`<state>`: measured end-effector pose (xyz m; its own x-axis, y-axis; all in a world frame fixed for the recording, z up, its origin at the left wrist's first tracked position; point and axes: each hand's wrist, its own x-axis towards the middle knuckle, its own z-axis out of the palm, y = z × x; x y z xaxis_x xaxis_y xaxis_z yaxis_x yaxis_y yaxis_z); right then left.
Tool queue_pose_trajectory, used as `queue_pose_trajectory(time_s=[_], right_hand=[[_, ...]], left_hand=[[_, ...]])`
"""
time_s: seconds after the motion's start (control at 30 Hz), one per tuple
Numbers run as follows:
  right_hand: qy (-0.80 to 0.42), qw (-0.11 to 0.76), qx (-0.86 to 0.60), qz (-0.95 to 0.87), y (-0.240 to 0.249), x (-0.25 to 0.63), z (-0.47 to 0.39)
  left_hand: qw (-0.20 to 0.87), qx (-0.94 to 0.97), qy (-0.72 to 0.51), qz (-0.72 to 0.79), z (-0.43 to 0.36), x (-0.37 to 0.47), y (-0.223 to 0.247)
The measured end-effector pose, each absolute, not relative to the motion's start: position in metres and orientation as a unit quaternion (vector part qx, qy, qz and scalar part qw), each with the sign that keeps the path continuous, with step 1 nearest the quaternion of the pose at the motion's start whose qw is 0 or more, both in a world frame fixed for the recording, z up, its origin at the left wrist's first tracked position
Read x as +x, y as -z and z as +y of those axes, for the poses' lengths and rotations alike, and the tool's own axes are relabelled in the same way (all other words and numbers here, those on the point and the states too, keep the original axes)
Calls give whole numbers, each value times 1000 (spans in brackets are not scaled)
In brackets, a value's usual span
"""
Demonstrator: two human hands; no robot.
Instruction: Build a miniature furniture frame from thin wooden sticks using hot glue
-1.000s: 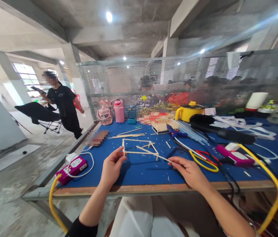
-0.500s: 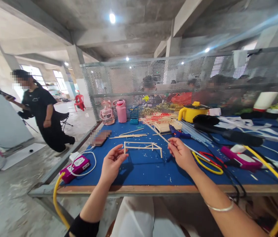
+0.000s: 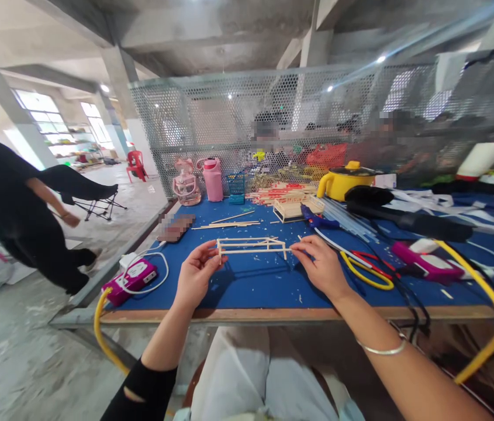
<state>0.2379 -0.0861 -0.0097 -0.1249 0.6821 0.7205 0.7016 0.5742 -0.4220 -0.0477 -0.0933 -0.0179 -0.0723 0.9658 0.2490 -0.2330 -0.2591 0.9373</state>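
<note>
Closer than a moment ago to the wooden frame point(image 3: 251, 252) on its left, the right hand point(image 3: 320, 266) pinches a thin stick point(image 3: 290, 250), while the left hand point(image 3: 194, 275), half curled, grips the frame's left end between thumb and fingertips.

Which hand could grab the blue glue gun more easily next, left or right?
Probably the right hand: it is nearer the blue glue gun, though busy by the frame's right end. The left hand is farther off, pinching the left end of the wooden frame.
</note>
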Motion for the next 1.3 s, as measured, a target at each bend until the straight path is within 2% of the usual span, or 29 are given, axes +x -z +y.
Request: queue_pose_trajectory(time_s=[0.63,0.93,1.17,1.3], right_hand=[[56,422,-429,-797,13,240,-89],[27,317,-428,-846,18,243,-91],[14,320,-450,-834,22,239,-89],[-6,318,-451,-834,22,239,-88]], left_hand=[[458,508,-599,417,-95,-50,22],[233,679,-424,552,-114,-51,30],[280,671,-416,546,-112,-55,25],[270,676,-415,546,-112,-55,28]])
